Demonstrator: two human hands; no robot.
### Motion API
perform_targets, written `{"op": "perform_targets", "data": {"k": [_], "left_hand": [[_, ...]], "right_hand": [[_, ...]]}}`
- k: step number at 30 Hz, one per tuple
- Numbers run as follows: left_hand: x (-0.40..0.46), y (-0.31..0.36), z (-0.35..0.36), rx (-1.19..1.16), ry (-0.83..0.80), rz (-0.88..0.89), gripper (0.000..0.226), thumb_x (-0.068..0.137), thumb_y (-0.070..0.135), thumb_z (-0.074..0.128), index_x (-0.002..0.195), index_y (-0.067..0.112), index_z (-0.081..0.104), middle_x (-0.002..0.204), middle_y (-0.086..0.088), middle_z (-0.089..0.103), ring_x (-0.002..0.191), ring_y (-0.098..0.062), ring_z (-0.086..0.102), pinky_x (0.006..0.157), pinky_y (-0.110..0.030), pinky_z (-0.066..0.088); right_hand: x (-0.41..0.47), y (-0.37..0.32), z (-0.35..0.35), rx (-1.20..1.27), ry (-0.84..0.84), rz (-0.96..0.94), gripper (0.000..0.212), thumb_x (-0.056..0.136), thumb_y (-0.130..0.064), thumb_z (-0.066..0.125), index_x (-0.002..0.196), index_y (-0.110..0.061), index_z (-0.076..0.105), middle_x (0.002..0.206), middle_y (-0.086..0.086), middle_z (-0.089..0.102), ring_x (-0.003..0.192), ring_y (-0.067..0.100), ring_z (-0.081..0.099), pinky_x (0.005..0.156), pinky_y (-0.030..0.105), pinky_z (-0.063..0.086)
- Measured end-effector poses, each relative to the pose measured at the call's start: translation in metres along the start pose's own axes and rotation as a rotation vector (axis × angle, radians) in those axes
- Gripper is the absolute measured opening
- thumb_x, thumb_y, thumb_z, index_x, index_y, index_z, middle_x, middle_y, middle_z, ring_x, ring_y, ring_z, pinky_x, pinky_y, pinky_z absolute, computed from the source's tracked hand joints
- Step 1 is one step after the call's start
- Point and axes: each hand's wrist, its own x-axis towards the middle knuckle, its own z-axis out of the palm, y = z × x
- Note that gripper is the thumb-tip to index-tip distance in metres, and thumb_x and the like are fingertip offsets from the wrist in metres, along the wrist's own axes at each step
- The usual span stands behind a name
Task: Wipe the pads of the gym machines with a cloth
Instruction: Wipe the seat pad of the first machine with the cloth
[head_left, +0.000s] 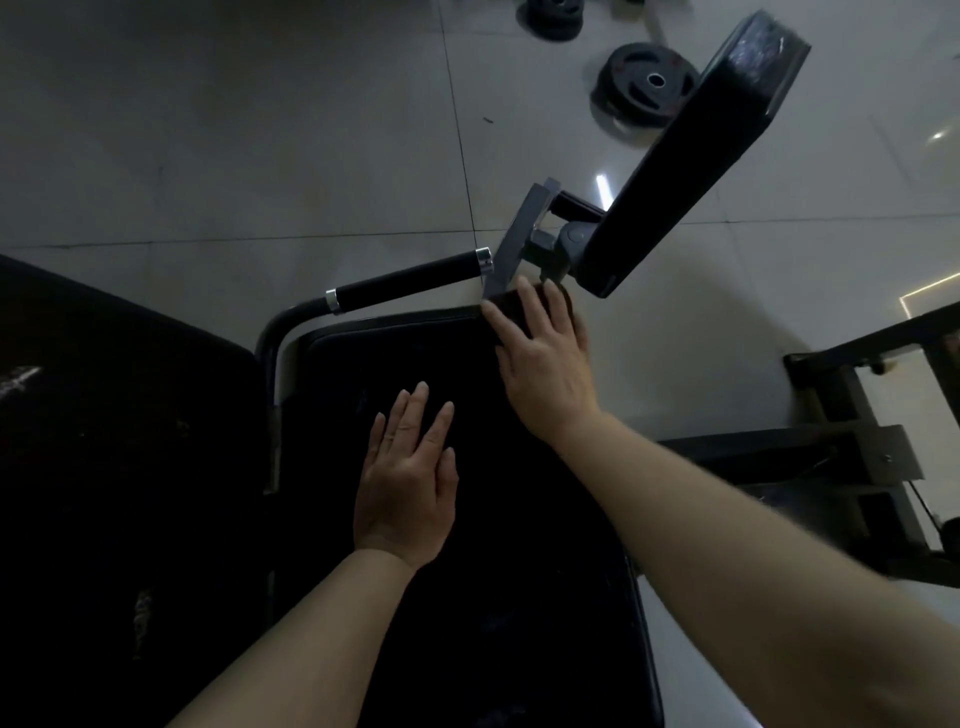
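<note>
No readable writing showed on any surface. The long black padded seat pad (467, 519) ran lengthwise away from the person. At its far right corner lay the dark folded cloth (511, 304), under the right hand (543, 358), whose fingers were straight and spread, pressing it flat. The left hand (408, 483) rested flat mid-pad, fingers extended, holding nothing. Beyond the pad's far edge were a black foam-covered handle (410, 280), an angled black arm pad (691, 171), and black weight plates (644, 85) on the grey tiled floor (234, 130).

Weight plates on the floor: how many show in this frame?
2: one whole weight plate on the tiles left of the angled pad, another cut by the top edge. More may lie outside the view.
</note>
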Motion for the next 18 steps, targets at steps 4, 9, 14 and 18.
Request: {"op": "perform_targets", "data": {"k": [4,9,14,18], "left_hand": [[-0.001,0.000,-0.002,-0.021,-0.022,-0.005,0.048,0.095,0.029,0.030,0.138,0.015,0.047,0.153,-0.008,0.031,0.144,-0.018,0.018,0.117,-0.038,0.014],[0.000,0.000,-0.001,-0.023,-0.023,0.003,0.048,0.095,0.030,0.030,0.138,0.016,0.046,0.153,-0.007,0.030,0.144,-0.019,0.019,0.118,-0.037,0.012],[0.001,0.000,-0.001,-0.031,-0.009,0.000,0.047,0.094,0.029,0.032,0.136,0.014,0.049,0.151,-0.009,0.034,0.142,-0.020,0.021,0.117,-0.037,0.013],[0.000,-0.001,-0.001,-0.007,-0.009,0.017,0.047,0.095,0.029,0.032,0.136,0.015,0.049,0.150,-0.011,0.035,0.143,-0.021,0.022,0.116,-0.043,0.019]], "right_hand": [[-0.105,-0.005,0.009,0.017,0.030,-0.020,0.052,0.094,-0.031,0.041,0.146,-0.030,0.031,0.158,0.007,0.020,0.146,0.030,0.007,0.116,0.049,0.017],[-0.148,0.008,-0.014,0.305,0.185,-0.023,0.040,0.088,-0.017,0.044,0.122,-0.011,0.064,0.124,0.006,0.064,0.122,0.019,0.053,0.087,0.035,0.053],[-0.084,-0.010,-0.061,0.243,0.268,-0.073,0.037,0.091,-0.020,0.042,0.115,-0.007,0.066,0.111,0.010,0.070,0.106,0.028,0.065,0.095,0.038,0.044],[-0.078,-0.011,-0.089,0.266,0.425,-0.116,0.030,0.091,-0.008,0.052,0.117,-0.005,0.066,0.118,0.010,0.067,0.115,0.027,0.060,0.094,0.038,0.050]]}}
